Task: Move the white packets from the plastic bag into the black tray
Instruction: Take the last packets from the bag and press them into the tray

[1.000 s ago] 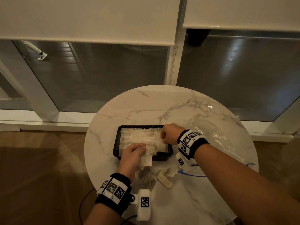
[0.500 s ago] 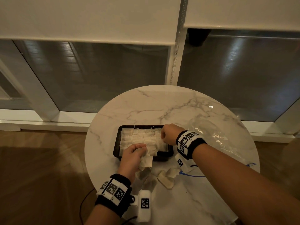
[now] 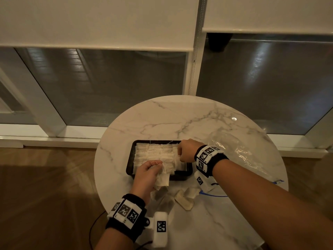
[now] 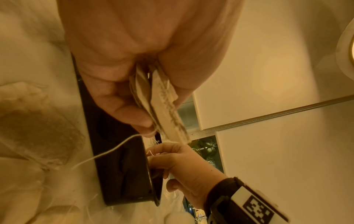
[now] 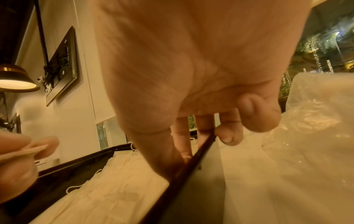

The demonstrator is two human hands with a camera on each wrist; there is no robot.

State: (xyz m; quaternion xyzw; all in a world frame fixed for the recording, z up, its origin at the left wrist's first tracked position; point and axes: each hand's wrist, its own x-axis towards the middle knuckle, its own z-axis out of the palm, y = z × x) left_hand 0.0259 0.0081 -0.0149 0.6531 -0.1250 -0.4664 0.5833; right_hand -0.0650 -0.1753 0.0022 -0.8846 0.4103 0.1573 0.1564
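Observation:
A black tray (image 3: pixel 130 160) on the round marble table holds rows of white packets (image 3: pixel 155 154). My left hand (image 3: pixel 158 164) is at the tray's near edge and pinches a small stack of white packets (image 3: pixel 163 178) between thumb and fingers; the left wrist view shows the stack (image 4: pixel 168 109) edge-on. My right hand (image 3: pixel 180 154) is at the tray's right rim (image 5: pixel 193 160), fingers curled over it. The clear plastic bag (image 3: pixel 234 152) lies crumpled right of the tray, behind my right wrist. A few loose packets (image 3: pixel 185 198) lie on the table near the front.
The table's edge (image 3: pixel 97 170) is close to the tray's left side, with wooden floor below. A window and low sill run behind the table. A blue line (image 3: pixel 214 194) on the table shows under my right forearm.
Hardly anything differs. My left hand with its packets has edged slightly toward the tray; my right hand stays at the tray's right rim.

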